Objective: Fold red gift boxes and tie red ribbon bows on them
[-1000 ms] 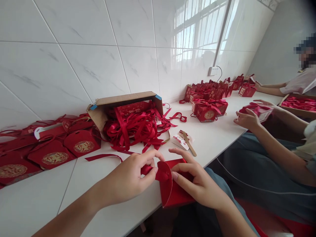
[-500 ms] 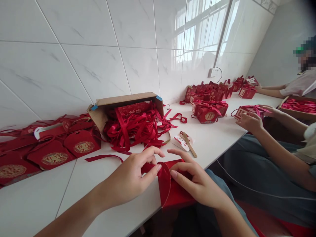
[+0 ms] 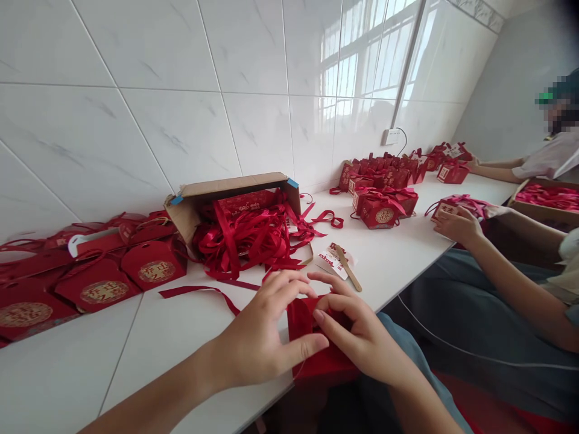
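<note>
A red gift box [image 3: 322, 369] lies at the table's front edge, partly hidden under both hands. My left hand [image 3: 265, 337] hovers over its left side, thumb stretched out and fingers curved but apart, holding nothing that I can see. My right hand [image 3: 362, 331] has thumb and forefinger closed together on red ribbon [image 3: 299, 314] at the top of the box. How the ribbon runs inside the fingers is hidden. To the left, a dark red ribbon strip [image 3: 196, 290] trails on the table and passes behind my left hand.
A cardboard box [image 3: 235, 183] spills red ribbons [image 3: 253, 235] behind my hands. A flat wooden stick [image 3: 348, 268] lies on printed white cards [image 3: 330, 263]. Finished-looking red boxes [image 3: 154, 269] line the left; more boxes [image 3: 384, 208] stand right. A co-worker's hands [image 3: 461, 226] hold another box.
My left hand has let go of the ribbon, spread its thumb and moved right across the box. My right hand has stayed almost in place. The co-worker's hands have shifted slightly on their box.
</note>
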`<state>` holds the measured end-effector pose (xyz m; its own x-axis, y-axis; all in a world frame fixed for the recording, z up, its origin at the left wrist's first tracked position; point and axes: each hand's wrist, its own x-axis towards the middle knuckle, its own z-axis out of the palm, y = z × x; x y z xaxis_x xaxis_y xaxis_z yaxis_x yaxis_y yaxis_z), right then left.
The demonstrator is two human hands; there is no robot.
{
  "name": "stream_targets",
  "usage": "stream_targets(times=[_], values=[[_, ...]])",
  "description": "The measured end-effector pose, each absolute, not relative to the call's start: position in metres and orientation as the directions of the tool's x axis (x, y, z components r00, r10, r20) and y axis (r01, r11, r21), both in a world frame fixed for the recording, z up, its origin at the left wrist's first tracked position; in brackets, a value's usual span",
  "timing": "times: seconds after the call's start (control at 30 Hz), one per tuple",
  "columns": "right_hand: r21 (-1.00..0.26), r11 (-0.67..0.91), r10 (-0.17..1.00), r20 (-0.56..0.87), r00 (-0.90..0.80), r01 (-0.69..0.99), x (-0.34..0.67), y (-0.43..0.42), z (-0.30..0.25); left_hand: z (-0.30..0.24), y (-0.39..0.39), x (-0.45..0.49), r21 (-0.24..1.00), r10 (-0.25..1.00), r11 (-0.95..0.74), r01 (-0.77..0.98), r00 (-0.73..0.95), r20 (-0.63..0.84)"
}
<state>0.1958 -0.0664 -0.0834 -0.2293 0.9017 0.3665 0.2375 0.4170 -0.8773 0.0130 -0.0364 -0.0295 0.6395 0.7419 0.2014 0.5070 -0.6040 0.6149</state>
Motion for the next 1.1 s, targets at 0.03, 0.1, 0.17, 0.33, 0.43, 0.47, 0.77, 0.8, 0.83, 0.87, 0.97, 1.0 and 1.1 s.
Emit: stream_targets(times=[0.03,0.1,0.17,0.33,0.43,0.47,0.77,0.8,0.83,0.87,0.97,1.0,1.1], values=[[-0.882,0.419,0.902,0.378,-0.208,0.216,0.195,-0.066,-0.084,-0.031,-0.037,0.015,0.619,0.735,-0.605,0.501,0.65,0.192],[-0.891,0.421,0.906,0.403,-0.128,0.171,0.194,-0.064,-0.086,-0.032,-0.038,0.017,0.634,0.743,-0.583,0.508,0.648,0.165],[-0.895,0.434,0.9,0.436,-0.006,0.106,0.198,-0.064,-0.089,-0.031,-0.038,0.017,0.636,0.761,-0.563,0.527,0.632,0.15],[-0.857,0.513,0.848,0.496,0.189,-0.051,0.208,-0.073,-0.087,-0.028,-0.039,0.013,0.687,0.766,-0.525,0.503,0.631,0.123],[-0.858,0.514,0.852,0.51,0.12,0.0,0.204,-0.079,-0.082,-0.03,-0.041,0.012,0.821,0.739,-0.445,0.358,0.665,0.11],[-0.859,0.511,0.855,0.511,0.085,0.031,0.202,-0.081,-0.08,-0.03,-0.041,0.012,0.862,0.728,-0.402,0.309,0.679,0.096],[-0.863,0.497,0.866,0.499,0.002,0.092,0.193,-0.086,-0.076,-0.035,-0.044,0.017,0.929,0.696,-0.322,0.183,0.71,0.102],[-0.863,0.495,0.867,0.498,-0.002,0.098,0.192,-0.086,-0.076,-0.035,-0.044,0.017,0.932,0.693,-0.322,0.169,0.712,0.111],[-0.865,0.492,0.87,0.494,-0.006,0.104,0.192,-0.086,-0.077,-0.035,-0.044,0.016,0.939,0.701,-0.307,0.153,0.704,0.115],[-0.865,0.49,0.871,0.492,-0.009,0.108,0.191,-0.085,-0.078,-0.035,-0.043,0.016,0.95,0.715,-0.284,0.132,0.689,0.118],[-0.871,0.475,0.879,0.475,-0.031,0.127,0.194,-0.084,-0.08,-0.034,-0.04,0.012,0.974,0.753,-0.223,0.047,0.643,0.141],[-0.876,0.461,0.887,0.458,-0.058,0.14,0.197,-0.083,-0.081,-0.034,-0.039,0.01,0.977,0.758,-0.213,0.02,0.635,0.152],[-0.891,0.395,0.915,0.361,-0.18,0.225,0.21,-0.082,-0.083,-0.032,-0.035,0.006,0.978,0.773,-0.209,-0.01,0.611,0.172]])
